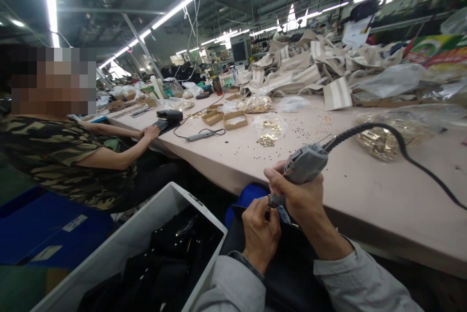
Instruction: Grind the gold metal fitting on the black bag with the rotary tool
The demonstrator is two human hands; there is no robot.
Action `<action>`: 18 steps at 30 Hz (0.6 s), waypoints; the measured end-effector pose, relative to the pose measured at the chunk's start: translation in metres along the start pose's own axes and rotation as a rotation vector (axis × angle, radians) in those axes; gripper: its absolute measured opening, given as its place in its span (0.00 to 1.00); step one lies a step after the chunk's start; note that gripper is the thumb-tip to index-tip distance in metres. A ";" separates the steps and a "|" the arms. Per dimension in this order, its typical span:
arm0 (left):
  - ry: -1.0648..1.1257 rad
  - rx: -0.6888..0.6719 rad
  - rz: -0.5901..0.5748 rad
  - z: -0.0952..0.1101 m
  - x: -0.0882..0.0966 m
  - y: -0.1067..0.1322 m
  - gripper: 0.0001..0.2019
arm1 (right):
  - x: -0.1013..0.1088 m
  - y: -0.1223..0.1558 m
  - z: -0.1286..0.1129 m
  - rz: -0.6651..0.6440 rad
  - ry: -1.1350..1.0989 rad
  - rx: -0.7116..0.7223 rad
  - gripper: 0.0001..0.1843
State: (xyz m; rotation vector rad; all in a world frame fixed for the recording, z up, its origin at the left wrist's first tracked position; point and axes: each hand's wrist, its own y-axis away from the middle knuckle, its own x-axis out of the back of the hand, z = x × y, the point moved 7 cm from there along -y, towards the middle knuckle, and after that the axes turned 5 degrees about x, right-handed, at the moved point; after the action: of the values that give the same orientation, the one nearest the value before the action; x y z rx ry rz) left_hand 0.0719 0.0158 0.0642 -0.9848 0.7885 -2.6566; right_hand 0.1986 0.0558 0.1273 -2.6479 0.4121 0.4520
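Note:
My right hand (301,197) is wrapped round a grey electric screwdriver (304,163), its nose tilted down and to the left. From its rear end a black cord (396,139) arches away to the right. My left hand (259,231) is closed in a pinch right at the tool's tip. A small gold-coloured metal bit shows between those fingers, against a black leather piece (292,258) lying over my lap. The exact contact of tip and metal is hidden by my fingers.
A white bin (197,207) holding black pieces stands at my left. On the table (365,205) lie gold buckles (267,140), small cardboard boxes (235,120), another screwdriver (200,135), a bag of gold hardware (383,141) and piled beige straps (299,73). A co-worker (69,156) sits at left.

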 end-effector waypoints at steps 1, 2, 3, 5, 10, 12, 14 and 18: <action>0.008 0.000 0.001 0.000 0.000 0.000 0.10 | 0.000 0.000 0.001 0.006 0.004 -0.003 0.17; 0.014 -0.001 0.003 0.000 0.001 0.001 0.11 | -0.001 0.001 0.001 0.009 0.007 -0.009 0.17; 0.017 -0.002 0.005 0.000 0.001 0.001 0.11 | -0.002 0.001 0.001 0.009 0.009 -0.014 0.17; 0.013 -0.005 0.008 0.000 0.002 0.001 0.11 | -0.004 0.002 0.001 0.000 0.013 -0.024 0.18; 0.010 0.002 0.007 -0.002 0.002 -0.001 0.11 | -0.005 0.003 0.002 0.000 0.023 -0.026 0.17; 0.028 0.011 0.008 -0.002 0.001 -0.002 0.11 | -0.005 0.003 0.002 -0.009 0.020 -0.016 0.17; 0.047 0.016 0.010 -0.003 0.002 -0.002 0.11 | -0.005 0.003 0.003 -0.025 0.026 -0.013 0.17; 0.060 0.040 -0.005 -0.003 0.002 -0.003 0.10 | -0.001 0.002 0.009 -0.003 -0.011 -0.046 0.18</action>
State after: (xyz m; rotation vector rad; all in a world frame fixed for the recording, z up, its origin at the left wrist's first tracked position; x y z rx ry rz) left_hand 0.0687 0.0189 0.0645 -0.9019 0.7425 -2.7069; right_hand 0.1950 0.0580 0.1195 -2.6889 0.3984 0.4798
